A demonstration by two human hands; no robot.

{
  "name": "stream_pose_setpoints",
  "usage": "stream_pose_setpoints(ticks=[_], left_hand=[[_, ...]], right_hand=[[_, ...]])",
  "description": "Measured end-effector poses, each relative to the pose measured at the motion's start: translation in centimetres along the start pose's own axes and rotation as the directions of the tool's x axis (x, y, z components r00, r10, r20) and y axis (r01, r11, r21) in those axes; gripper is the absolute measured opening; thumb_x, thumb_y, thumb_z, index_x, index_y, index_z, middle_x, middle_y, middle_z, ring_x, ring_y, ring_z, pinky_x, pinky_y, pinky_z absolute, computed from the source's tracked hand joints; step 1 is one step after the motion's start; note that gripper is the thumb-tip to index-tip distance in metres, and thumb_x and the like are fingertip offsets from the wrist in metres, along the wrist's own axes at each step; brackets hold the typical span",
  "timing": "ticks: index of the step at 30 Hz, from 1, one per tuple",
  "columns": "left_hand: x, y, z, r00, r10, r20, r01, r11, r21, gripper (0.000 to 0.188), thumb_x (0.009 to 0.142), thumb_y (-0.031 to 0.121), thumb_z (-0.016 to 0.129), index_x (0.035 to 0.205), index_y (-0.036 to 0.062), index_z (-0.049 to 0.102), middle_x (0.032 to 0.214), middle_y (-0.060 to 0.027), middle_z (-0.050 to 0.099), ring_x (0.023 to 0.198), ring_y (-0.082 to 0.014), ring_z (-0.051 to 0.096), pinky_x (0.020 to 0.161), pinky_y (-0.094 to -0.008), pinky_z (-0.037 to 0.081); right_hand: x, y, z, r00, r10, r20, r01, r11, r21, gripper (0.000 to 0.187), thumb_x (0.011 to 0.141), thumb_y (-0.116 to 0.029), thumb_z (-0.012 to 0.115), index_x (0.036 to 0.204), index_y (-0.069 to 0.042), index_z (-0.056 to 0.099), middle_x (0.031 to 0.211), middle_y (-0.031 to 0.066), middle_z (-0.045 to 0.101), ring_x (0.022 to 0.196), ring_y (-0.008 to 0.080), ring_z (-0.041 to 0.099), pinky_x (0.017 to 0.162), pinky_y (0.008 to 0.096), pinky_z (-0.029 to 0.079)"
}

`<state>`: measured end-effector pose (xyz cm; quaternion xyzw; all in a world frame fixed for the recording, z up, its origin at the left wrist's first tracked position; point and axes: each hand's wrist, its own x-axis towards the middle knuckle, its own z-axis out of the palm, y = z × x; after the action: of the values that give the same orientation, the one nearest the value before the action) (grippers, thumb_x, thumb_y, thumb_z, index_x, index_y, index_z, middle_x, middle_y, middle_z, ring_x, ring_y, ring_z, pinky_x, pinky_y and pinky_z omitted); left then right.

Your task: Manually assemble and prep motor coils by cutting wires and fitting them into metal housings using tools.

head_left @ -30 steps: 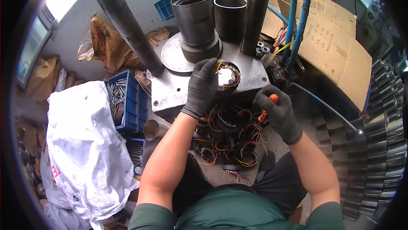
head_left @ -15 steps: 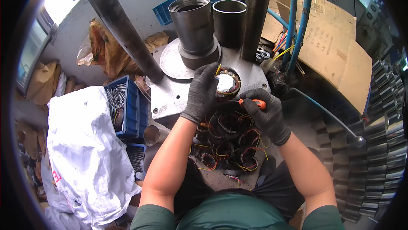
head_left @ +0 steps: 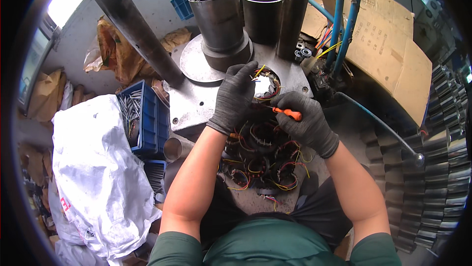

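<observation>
A round motor stator (head_left: 277, 79) with coloured wires and a bright white centre stands at the front of the grey metal press base (head_left: 188, 107). Along its left side, my gloved left hand (head_left: 234, 96) grips it, the fingertips near a yellow wire. My gloved right hand (head_left: 306, 122) is closed around a screwdriver (head_left: 290, 113) with an orange handle, just below the stator's right front rim. The screwdriver's tip is hard to make out against the dark parts. Below both hands lie several more wired stators (head_left: 258, 163), partly hidden by the gloves.
A steel cylinder (head_left: 216, 18) and a dark tube (head_left: 263, 23) stand behind, between thick posts (head_left: 135, 28). Left are a blue bin (head_left: 152, 123) of metal pins and a white sack (head_left: 101, 168). Right are cardboard (head_left: 378, 40), a ball-ended lever (head_left: 419, 158) and stacked metal parts (head_left: 442, 168).
My right hand has turned and drawn its fingers in, tilting the screwdriver handle down to the right. The left hand stays at the stator. The whole view has shifted slightly.
</observation>
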<state>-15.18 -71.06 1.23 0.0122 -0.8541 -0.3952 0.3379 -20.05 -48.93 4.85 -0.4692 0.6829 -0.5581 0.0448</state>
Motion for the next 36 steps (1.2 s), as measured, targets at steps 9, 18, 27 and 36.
stream_pose_setpoints(ticks=[9, 18, 27, 36], left_hand=[[0.2, 1.8, 0.1, 0.988, 0.156, 0.019, -0.157, 0.983, 0.093, 0.047, 0.086, -0.007, 0.059, 0.13, 0.0087, 0.064, 0.118, -0.0171, 0.06, 0.104, -0.032, 0.065, 0.088, -0.0381, 0.054], [-0.2, -0.3, 0.2, 1.0, -0.02, -0.024, 0.018, 0.998, -0.063, 0.049, 0.088, -0.011, 0.059, 0.134, 0.009, 0.062, 0.119, -0.0099, 0.058, 0.11, -0.0213, 0.061, 0.097, -0.0325, 0.049], [0.0, 0.7, 0.5, 1.0, 0.007, -0.004, -0.007, 0.999, 0.047, 0.052, 0.086, -0.01, 0.059, 0.133, 0.0106, 0.063, 0.118, -0.0107, 0.058, 0.107, -0.022, 0.062, 0.094, -0.0333, 0.051], [0.2, 2.5, 0.6, 0.974, 0.223, -0.025, -0.217, 0.965, 0.148, 0.043, 0.083, -0.005, 0.061, 0.122, 0.0098, 0.067, 0.112, -0.0173, 0.064, 0.097, -0.0349, 0.067, 0.082, -0.0412, 0.057]], right_hand=[[0.2, 1.3, -1.7, 0.909, 0.394, 0.136, -0.416, 0.83, 0.372, 0.016, 0.079, -0.003, 0.069, 0.095, -0.001, 0.069, 0.099, 0.0074, 0.071, 0.092, 0.0169, 0.069, 0.084, 0.0317, 0.056], [-0.7, 1.0, -1.8, 0.903, 0.422, 0.083, -0.401, 0.756, 0.517, 0.017, 0.082, -0.006, 0.067, 0.098, -0.001, 0.069, 0.099, 0.0081, 0.072, 0.09, 0.0141, 0.068, 0.084, 0.0294, 0.056], [-0.8, 1.0, -0.4, 0.997, 0.075, 0.036, -0.08, 0.975, 0.205, 0.024, 0.079, -0.001, 0.07, 0.102, -0.002, 0.064, 0.108, 0.0109, 0.072, 0.102, 0.0191, 0.068, 0.092, 0.035, 0.054], [-0.4, -0.1, -0.9, 0.994, 0.091, 0.067, -0.09, 0.996, -0.011, 0.022, 0.076, -0.004, 0.07, 0.098, -0.002, 0.065, 0.098, 0.0131, 0.07, 0.091, 0.0226, 0.069, 0.084, 0.0365, 0.055]])
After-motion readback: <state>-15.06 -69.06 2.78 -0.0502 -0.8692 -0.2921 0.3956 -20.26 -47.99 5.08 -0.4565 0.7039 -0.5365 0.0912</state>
